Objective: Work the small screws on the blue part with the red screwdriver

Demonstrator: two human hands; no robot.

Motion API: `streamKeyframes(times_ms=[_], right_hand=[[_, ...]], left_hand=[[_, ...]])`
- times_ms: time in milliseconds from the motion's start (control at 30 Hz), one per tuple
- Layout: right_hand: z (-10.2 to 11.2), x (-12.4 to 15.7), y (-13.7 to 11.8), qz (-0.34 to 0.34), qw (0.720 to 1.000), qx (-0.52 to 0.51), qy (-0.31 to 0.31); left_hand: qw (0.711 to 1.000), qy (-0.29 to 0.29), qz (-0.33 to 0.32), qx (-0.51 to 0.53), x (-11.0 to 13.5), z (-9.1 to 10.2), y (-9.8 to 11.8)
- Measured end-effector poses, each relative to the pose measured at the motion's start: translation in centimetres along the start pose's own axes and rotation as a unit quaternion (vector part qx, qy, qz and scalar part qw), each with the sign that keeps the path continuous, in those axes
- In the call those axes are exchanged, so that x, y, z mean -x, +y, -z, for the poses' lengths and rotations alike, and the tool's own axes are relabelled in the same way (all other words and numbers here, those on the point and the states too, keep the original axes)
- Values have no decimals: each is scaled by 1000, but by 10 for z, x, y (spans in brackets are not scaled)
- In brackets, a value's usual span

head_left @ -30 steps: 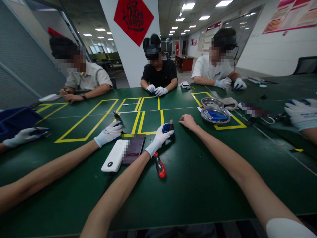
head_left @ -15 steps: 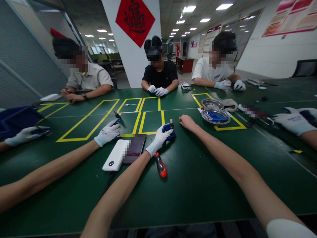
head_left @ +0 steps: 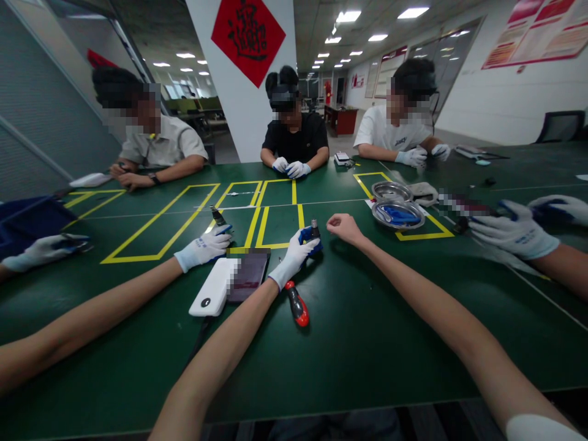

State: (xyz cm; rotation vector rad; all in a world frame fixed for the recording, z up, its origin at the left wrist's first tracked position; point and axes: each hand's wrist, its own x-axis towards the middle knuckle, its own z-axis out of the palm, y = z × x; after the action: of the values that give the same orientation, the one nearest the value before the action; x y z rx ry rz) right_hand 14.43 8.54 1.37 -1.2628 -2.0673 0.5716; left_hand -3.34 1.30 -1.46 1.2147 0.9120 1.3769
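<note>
My left hand (head_left: 294, 252), in a white glove, is closed around a small blue and black part (head_left: 313, 229) that it holds upright on the green table (head_left: 367, 331). Just right of it, my bare right hand (head_left: 343, 226) is curled into a loose fist with nothing showing in it, and my right arm is stretched far out. A red and black screwdriver (head_left: 297, 307) lies between my forearms. A dark phone (head_left: 250, 275) and a white power bank (head_left: 211, 295) lie left of my left wrist.
A neighbour's gloved hand (head_left: 204, 248) holds a dark tool left of the phone. Another person's gloved hand (head_left: 514, 236) reaches in from the right, near two metal trays (head_left: 399, 214). Yellow tape boxes (head_left: 280, 226) mark the table. Three people sit opposite.
The gloved hand on the right has slid left towards the trays. My right fist has shifted slightly left. My left hand keeps its hold on the small part.
</note>
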Motion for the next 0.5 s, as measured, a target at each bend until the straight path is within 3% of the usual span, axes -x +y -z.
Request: streamKeyframes(times_ms=[100,167,500], right_hand=[[-8,18,-10,-8,973,-228,20],[-15,27,-15,-3,958,-286,35],[-27,45,-23,48,973,-198,112]], left_hand=[[1000,-6,-3,6,0,-1,1],[1000,-3,3,9,-1,-2,3],[999,-13,26,46,-1,-5,3]])
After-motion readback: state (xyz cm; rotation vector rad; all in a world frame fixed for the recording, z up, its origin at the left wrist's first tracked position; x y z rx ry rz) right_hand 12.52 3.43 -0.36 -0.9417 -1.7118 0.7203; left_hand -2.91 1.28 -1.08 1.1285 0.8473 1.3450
